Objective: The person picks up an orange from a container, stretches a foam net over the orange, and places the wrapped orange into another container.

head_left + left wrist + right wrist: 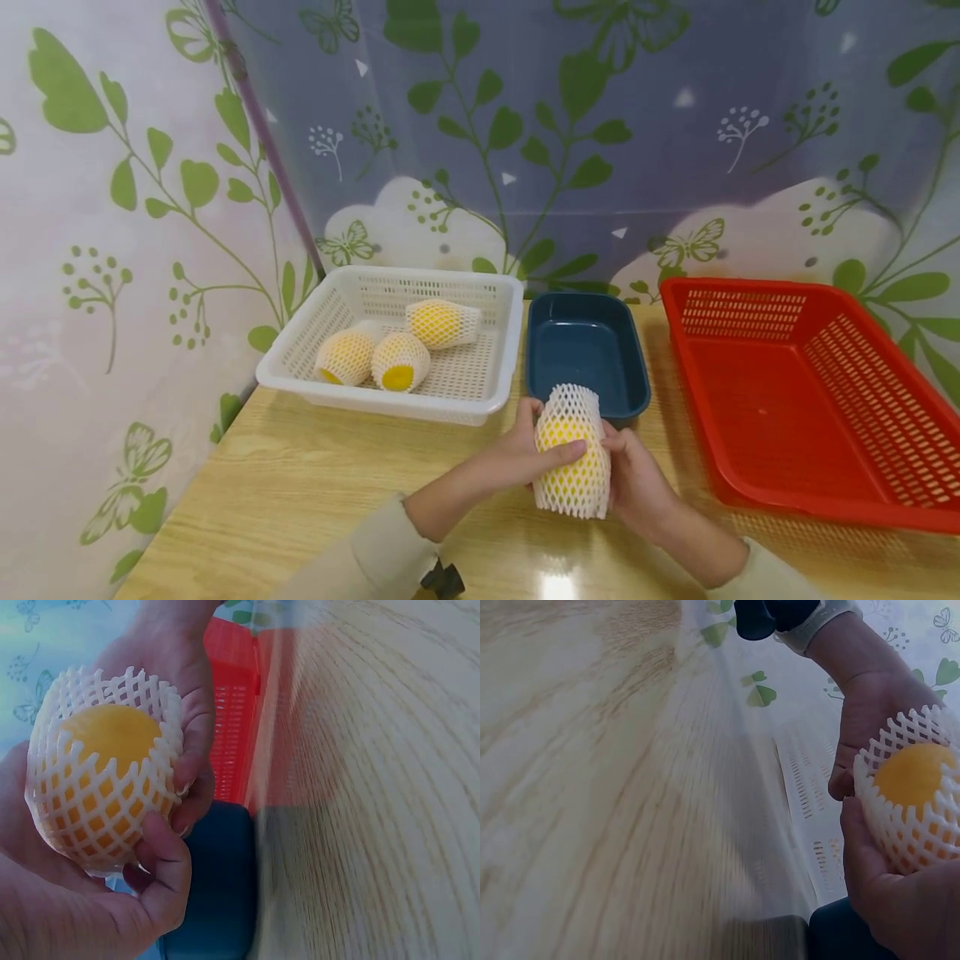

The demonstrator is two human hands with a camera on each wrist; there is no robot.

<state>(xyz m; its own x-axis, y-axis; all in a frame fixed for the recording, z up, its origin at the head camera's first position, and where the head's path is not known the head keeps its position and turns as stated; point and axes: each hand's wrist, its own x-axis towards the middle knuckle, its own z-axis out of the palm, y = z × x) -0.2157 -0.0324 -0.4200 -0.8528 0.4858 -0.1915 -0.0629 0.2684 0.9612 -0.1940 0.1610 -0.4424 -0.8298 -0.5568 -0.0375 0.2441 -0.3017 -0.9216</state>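
Both hands hold a yellow fruit (pixel 573 450) wrapped in a white foam net, close in front of the blue bin. My left hand (pixel 517 454) grips it from the left, its thumb lying across the front of the net. From the other side my right hand (pixel 641 483) grips it, fingers at the net's right edge. In the left wrist view, bare yellow skin of the fruit (pixel 112 735) shows through the net's open end, with the right hand (pixel 176 682) behind it. The right wrist view shows the left hand (pixel 877 712) beyond the fruit (pixel 915 776).
A white basket (pixel 420 408) at the left holds three more netted yellow fruits (pixel 401 362). The dark blue bin (pixel 585 350) stands in the middle, just beyond the hands. At the right is a large red basket (pixel 757 392). All stand on a wood-grain table (pixel 300 475) before a patterned curtain.
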